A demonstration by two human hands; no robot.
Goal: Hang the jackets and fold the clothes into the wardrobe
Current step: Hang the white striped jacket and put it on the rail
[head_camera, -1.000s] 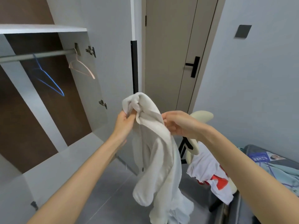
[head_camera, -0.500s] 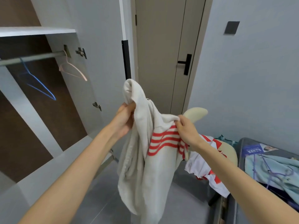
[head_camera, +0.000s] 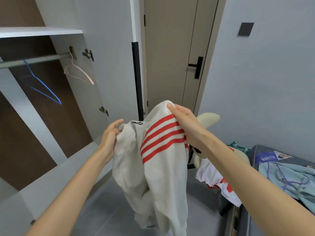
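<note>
The right hand (head_camera: 184, 123) is gripping the limp, light jacket (head_camera: 162, 167) at its striped top fold, and the left hand (head_camera: 110, 137) is pinching the collar (head_camera: 136, 123) beside it, probably the steadiest hold.

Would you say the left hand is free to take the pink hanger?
Probably not: left hand and right hand both hold the garment. Nothing stands before the pink hanger on the rail, though.

left hand (head_camera: 110, 138): bare, slim fingers.
right hand (head_camera: 183, 123): bare, slim fingers, smooth back.
left forearm (head_camera: 76, 181): bare along all its visible length.
right forearm (head_camera: 247, 172): bare likewise.
</note>
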